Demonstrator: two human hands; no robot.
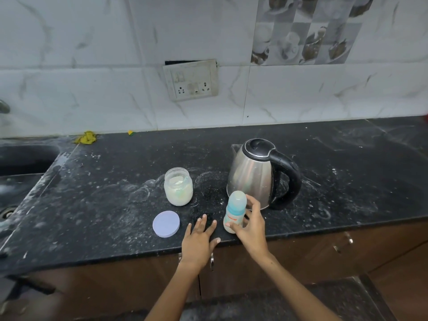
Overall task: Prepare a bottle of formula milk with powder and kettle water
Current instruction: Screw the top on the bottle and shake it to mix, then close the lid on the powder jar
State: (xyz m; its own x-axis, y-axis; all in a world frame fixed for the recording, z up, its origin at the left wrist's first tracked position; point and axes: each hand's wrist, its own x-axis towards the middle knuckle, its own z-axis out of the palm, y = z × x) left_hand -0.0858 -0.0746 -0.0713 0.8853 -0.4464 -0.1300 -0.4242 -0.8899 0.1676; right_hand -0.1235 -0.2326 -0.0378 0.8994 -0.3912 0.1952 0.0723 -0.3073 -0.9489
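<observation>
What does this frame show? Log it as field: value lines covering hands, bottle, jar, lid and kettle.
left hand: flat on the counter edge, fingers straight
right hand: grips the feeding bottle
feeding bottle: upright on the counter, cap on
powder jar: open, powder inside, left of the kettle
jar lid: off, flat on the counter in front of the jar
kettle: lid closed, handle to the right

We see open counter (104,205) left of the jar (178,187); kettle (261,174) and lid (166,224) crowd the middle.
</observation>
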